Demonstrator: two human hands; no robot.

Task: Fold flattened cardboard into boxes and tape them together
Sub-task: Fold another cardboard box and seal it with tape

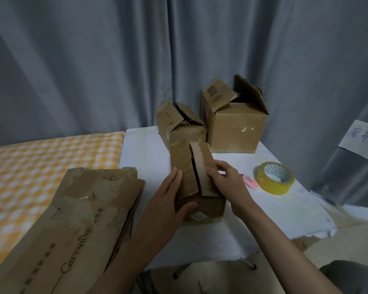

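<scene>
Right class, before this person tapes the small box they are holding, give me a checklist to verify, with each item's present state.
1. Box steadied: left hand grips its side, right hand presses a flap. Ok.
2. Top flaps closed flush: a dark gap runs between them. Not ok.
3. Tape roll within reach: lies on the white table beside the right hand. Ok.
4. Pink cutter at hand: next to the roll. Ok.
5. A hand free for tape: both are on the box. Not ok.
6. Loose tape end found: cannot tell.
</scene>
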